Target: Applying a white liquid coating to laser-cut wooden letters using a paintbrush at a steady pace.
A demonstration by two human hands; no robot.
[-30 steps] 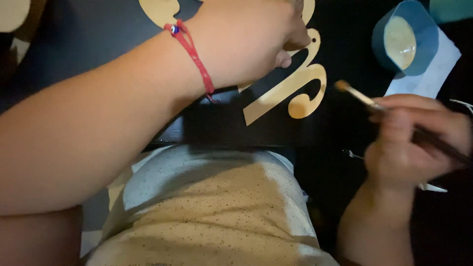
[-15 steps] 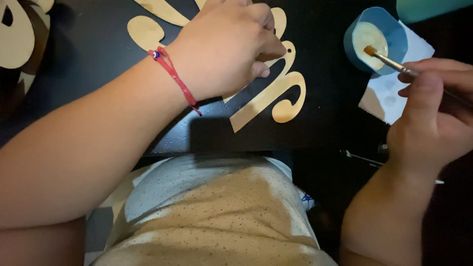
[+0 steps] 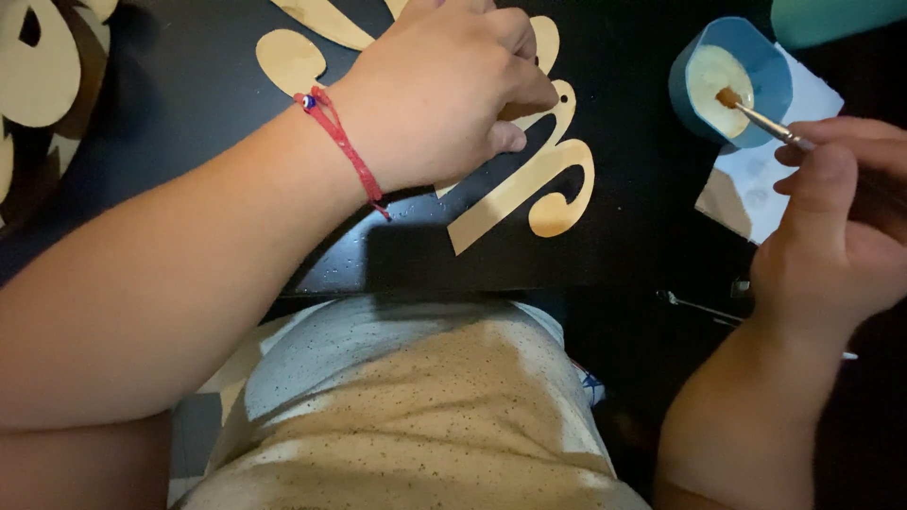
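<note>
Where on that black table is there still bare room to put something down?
Bare black table lies left of the left hand, between the two groups of gold cutouts, and between the curly cutout and blue paint cup. Around the right hand, brush and paper is crowded.

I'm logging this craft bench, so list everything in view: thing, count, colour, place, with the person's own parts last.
curly cutout: one, pale gold, on the black surface at centre, partly under the left hand.
other cutouts: several, pale gold, along the top and left edges, cut off by the frame.
black surface: one, black, under everything.
paint cup: one, blue with cream paint inside, upper right.
paintbrush: one, tip in the paint cup, handle in the right hand.
paper sheet: one, white, under and beside the cup.
red string bracelet: one, on the left wrist.
speckled shirt: one, cream, bottom centre.
left hand: resting on the curly cutout.
right hand: gripping the paintbrush, right edge.
</note>
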